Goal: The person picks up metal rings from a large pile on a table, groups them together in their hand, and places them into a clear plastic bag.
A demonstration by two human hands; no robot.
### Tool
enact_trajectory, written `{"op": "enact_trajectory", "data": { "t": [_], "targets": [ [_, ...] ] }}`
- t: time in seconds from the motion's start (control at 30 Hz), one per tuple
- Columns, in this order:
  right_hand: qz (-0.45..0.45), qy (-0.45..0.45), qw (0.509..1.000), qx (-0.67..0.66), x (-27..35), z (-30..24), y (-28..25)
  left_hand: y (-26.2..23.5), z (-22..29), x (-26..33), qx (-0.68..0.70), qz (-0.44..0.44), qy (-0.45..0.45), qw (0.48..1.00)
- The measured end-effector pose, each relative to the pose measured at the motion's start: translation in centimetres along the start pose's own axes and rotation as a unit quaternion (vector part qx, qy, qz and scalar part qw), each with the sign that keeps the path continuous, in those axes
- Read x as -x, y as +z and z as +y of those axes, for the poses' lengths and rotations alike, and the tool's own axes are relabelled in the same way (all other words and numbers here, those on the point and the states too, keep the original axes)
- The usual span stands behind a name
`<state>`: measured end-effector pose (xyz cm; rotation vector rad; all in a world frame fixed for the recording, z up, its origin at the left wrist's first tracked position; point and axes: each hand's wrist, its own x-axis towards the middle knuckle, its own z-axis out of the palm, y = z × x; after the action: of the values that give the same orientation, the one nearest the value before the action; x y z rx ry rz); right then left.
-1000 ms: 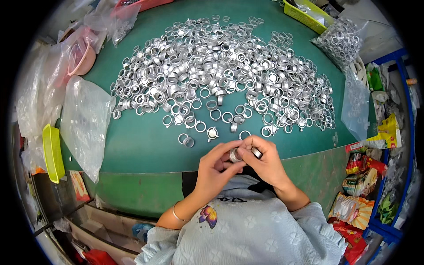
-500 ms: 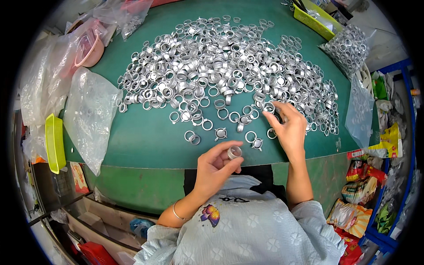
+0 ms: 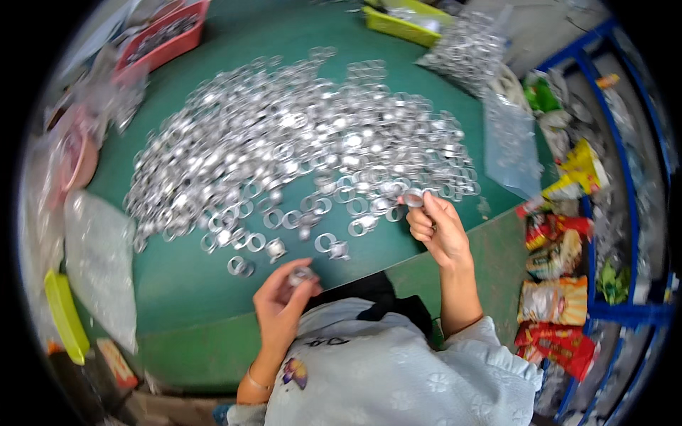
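My left hand (image 3: 277,307) is closed around a silver metal ring (image 3: 301,275), held between thumb and fingers just over the table's near edge. Raised at the right, my right hand (image 3: 445,234) pinches another silver ring (image 3: 413,198) between thumb and fingertips. Beyond both hands spreads a wide heap of silver metal rings (image 3: 284,149), some with small side tabs. Several loose rings lie apart from the heap, among them a plain ring (image 3: 326,243) and a tabbed ring (image 3: 275,248). Blur hides fine detail.
The green table (image 3: 177,302) carries a flat clear plastic bag (image 3: 103,263) at left and a stuffed bag of rings (image 3: 469,53) at far right. A red basket (image 3: 162,44) and a yellow-green basket (image 3: 405,27) stand at the back. Blue shelving (image 3: 593,92) rises at right.
My right hand has come away from the heap's near edge, lifting a ring. The left hand still holds its ring. The whole view has shifted and tilted.
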<state>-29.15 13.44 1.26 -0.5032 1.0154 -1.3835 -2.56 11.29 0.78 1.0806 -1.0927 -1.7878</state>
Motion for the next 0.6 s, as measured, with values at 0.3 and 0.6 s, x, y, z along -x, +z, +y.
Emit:
{"op": "enact_trajectory", "data": {
  "t": [0.3, 0.6],
  "targets": [
    [-0.019, -0.091, 0.996, -0.003, 4.1, -1.5, -2.4, 2.5, -0.3, -0.7, 0.024, -0.061, 0.046, 0.997],
    [-0.027, -0.246, 0.874, 0.418, 3.7, 0.1, 5.1, 4.7, 2.6, -1.1, 0.086, -0.202, 0.007, 0.976]
  ]
}}
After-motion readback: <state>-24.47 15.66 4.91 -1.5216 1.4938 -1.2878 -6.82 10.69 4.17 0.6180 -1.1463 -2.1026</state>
